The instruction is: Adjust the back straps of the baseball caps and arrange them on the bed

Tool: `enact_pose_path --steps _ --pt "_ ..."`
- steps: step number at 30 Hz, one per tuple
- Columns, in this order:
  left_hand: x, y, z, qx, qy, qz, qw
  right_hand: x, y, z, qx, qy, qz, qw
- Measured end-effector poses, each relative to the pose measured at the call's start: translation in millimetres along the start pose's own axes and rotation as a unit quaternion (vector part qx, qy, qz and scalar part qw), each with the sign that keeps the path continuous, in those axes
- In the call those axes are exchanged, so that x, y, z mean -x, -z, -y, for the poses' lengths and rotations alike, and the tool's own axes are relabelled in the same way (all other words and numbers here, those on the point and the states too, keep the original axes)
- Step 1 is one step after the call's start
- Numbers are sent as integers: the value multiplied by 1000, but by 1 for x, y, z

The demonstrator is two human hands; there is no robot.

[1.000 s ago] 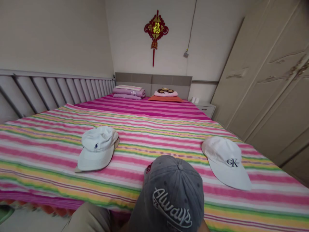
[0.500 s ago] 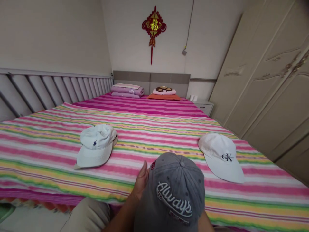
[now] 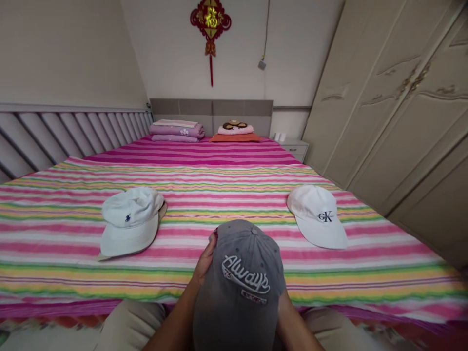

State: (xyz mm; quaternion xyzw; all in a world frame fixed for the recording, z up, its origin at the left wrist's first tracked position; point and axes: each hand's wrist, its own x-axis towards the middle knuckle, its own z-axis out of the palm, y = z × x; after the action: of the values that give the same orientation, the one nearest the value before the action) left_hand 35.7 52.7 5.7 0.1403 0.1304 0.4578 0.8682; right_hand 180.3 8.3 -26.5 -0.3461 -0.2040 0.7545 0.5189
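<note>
A grey baseball cap (image 3: 252, 253) with white "Always" lettering is held up in front of me, its brim pointing down toward my lap. My left hand (image 3: 205, 261) grips its left side, thumb and fingers against the crown. On the other side my right hand (image 3: 283, 302) supports the cap, with its fingers hidden behind the fabric. To the left on the bed lies a white cap (image 3: 133, 219) with a small dark emblem. A second white cap (image 3: 317, 214), marked "CK", rests on the right.
A striped bedspread (image 3: 226, 195) covers the bed. Folded purple bedding (image 3: 177, 131) and a pink pillow stack (image 3: 236, 129) sit by the headboard (image 3: 241, 109). Slatted railing (image 3: 73, 131) runs along the left; a nightstand (image 3: 295, 148) and a wardrobe (image 3: 383, 112) stand right.
The view has turned slightly right, so things appear further left. The grey cap appears more upright and centred, and more of my right forearm shows. Both white caps stay on the bed.
</note>
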Motion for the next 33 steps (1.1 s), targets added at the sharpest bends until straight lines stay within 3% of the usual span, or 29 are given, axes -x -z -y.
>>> enact_pose_path --steps 5,8,13,20,23,26,33 --pt "-7 -3 -1 1 -57 -49 997 12 9 -4 -52 -61 71 994" --pt "-12 -7 2 -4 -39 -52 998 19 10 5 -116 -32 93 988" --pt "-16 -16 14 -1 -54 -36 998 24 13 30 -147 58 69 985" --pt "-29 -5 10 -31 79 -54 995 11 29 63 -169 121 10 978" --pt "-39 -6 9 -70 73 -91 991 2 39 81 -138 149 -7 979" --pt "-54 -9 10 -92 52 -113 988 -12 50 98 -95 158 -9 983" --pt "-123 0 10 -81 86 -91 989 -56 72 135 -44 152 -35 987"
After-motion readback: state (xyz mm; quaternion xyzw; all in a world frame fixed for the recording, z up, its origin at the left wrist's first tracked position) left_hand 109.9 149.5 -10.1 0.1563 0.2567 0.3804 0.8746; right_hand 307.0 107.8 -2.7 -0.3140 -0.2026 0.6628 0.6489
